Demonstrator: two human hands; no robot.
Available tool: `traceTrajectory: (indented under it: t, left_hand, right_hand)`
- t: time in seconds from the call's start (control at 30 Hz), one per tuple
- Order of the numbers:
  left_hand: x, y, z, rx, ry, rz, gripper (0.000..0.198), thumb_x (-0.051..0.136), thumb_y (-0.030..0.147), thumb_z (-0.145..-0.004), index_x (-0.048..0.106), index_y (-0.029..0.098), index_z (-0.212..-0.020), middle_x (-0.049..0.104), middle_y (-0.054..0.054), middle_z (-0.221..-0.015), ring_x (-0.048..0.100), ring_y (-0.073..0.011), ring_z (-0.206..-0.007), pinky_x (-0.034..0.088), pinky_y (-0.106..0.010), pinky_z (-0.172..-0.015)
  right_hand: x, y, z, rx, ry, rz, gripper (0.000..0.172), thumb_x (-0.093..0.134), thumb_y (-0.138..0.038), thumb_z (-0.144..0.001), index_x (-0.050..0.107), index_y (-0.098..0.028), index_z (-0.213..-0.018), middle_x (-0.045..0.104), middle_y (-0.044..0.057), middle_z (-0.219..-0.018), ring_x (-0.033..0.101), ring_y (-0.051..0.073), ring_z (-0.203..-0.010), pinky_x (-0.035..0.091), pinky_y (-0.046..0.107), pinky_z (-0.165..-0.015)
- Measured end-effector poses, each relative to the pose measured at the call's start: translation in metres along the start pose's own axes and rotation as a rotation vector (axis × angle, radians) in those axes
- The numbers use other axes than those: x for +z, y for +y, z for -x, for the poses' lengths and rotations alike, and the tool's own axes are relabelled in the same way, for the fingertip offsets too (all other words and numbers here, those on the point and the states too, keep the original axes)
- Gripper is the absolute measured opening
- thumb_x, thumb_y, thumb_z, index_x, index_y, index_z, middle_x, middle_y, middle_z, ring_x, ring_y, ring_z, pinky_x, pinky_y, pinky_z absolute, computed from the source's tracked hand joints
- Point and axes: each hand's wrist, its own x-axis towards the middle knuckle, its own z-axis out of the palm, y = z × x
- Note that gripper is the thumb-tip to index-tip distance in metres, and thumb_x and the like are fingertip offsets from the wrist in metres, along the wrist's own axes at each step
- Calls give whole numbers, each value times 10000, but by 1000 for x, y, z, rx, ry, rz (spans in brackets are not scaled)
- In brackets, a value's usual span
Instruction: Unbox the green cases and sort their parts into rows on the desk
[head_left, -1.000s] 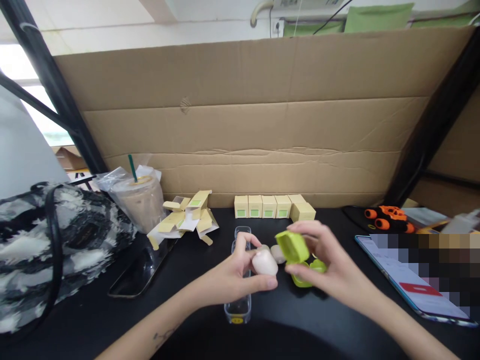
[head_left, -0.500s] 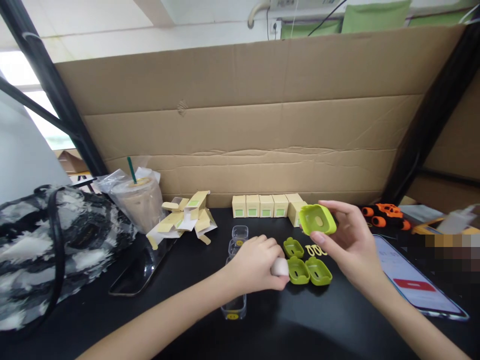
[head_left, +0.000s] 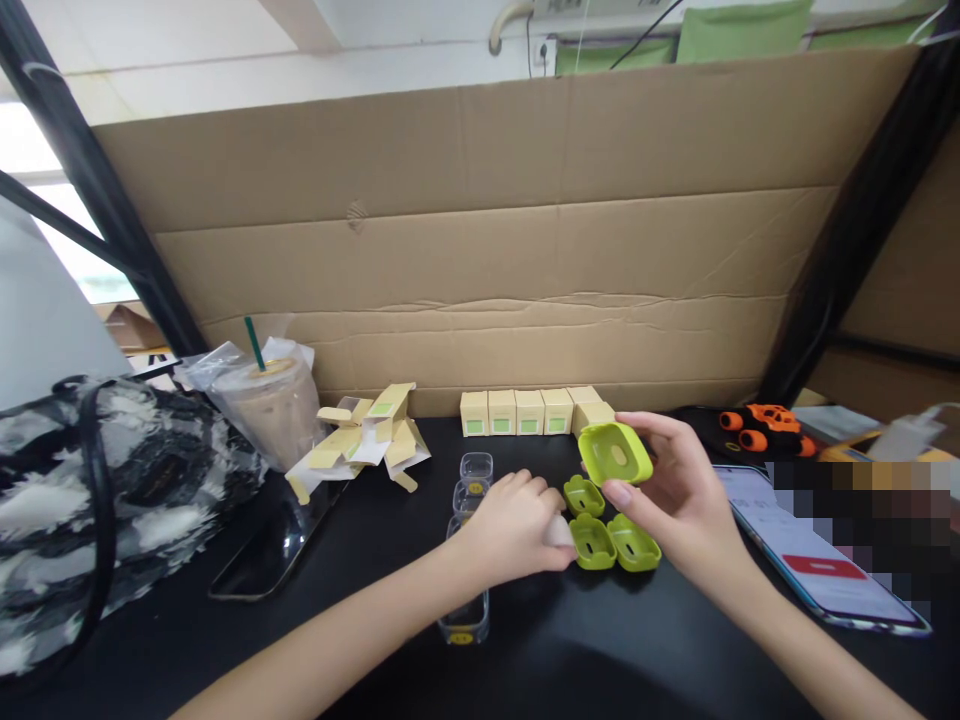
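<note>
My right hand [head_left: 679, 500] holds a lime green case half [head_left: 615, 453] up off the black table, its hollow side facing me. My left hand [head_left: 514, 525] is curled around a small pale pink rounded object [head_left: 559, 531], pressed low next to three more green case parts [head_left: 611, 535] lying on the table. Clear plastic boxes [head_left: 472, 480] stand in a line just behind and under my left hand.
A row of small yellow boxes [head_left: 525, 411] lines the cardboard wall [head_left: 495, 260]. Opened yellow packaging [head_left: 367, 435], an iced drink cup [head_left: 270, 400], a patterned bag [head_left: 105, 490] and a dark phone [head_left: 270, 550] lie left. Another phone [head_left: 810, 560] and an orange toy [head_left: 765, 425] lie right.
My right hand lifted the green half away from the pink object and raised it. My left hand lowered the pink object beside the green parts on the table.
</note>
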Motion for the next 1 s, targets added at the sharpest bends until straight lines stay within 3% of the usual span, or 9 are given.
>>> traceTrajectory:
  t: [0.17, 0.4, 0.5, 0.6, 0.77, 0.9, 1.0]
  left_hand:
    - [2, 1, 2, 31, 2, -12, 328, 635, 466, -759, 606, 164, -882, 600, -63, -846, 559, -242, -803, 444, -356, -720]
    - [-5, 0, 5, 31, 36, 49, 314, 600, 440, -790, 622, 158, -926, 567, -73, -879, 538, -237, -806, 446, -375, -737]
    - [-14, -2, 11, -44, 144, 303, 209, 524, 342, -851, 602, 154, -900, 576, -51, -839, 544, -191, -777, 446, -328, -722]
    - [-21, -1, 22, -194, 260, 722, 211, 476, 343, -884, 583, 167, -841, 600, -22, -778, 561, -150, -728, 450, -278, -691]
    - [-19, 6, 39, -292, 191, 1393, 264, 600, 376, -816, 636, 152, -952, 683, -63, -932, 626, -191, -887, 468, -308, -831]
    - [-19, 5, 44, -316, 164, 1551, 306, 618, 360, -808, 665, 141, -1016, 693, -77, -978, 634, -211, -908, 462, -347, -884]
    - [-20, 1, 45, -349, 198, 1562, 312, 622, 370, -801, 684, 146, -1009, 702, -73, -962, 635, -214, -892, 457, -360, -887]
  right_hand:
    - [0, -2, 0, 0, 12, 13, 402, 667, -325, -791, 474, -306, -1143, 514, 49, -1101, 587, 198, -940, 538, 324, -773]
    - [-1, -2, 1, 2, -29, 25, 414, 662, -293, -795, 467, -312, -1160, 524, 43, -1097, 601, 192, -907, 550, 305, -722]
    - [0, 2, 3, 3, -66, 71, 431, 655, -289, -796, 447, -307, -1174, 520, 55, -1127, 601, 206, -942, 555, 324, -741]
    - [7, 8, 9, 17, -79, 230, 477, 672, -308, -777, 419, -289, -1182, 520, 63, -1123, 605, 215, -933, 556, 352, -754]
    - [24, 10, 22, -64, -186, 399, 415, 647, -261, -783, 416, -270, -1128, 554, 59, -1088, 607, 212, -945, 546, 343, -787]
    - [25, 4, 24, -91, -322, 367, 457, 574, -182, -805, 420, -275, -1225, 542, 82, -1231, 543, 241, -1137, 487, 386, -930]
    - [23, 5, 23, -5, -336, 270, 289, 472, -195, -897, 508, -297, -1165, 553, 61, -1254, 546, 216, -1151, 494, 358, -924]
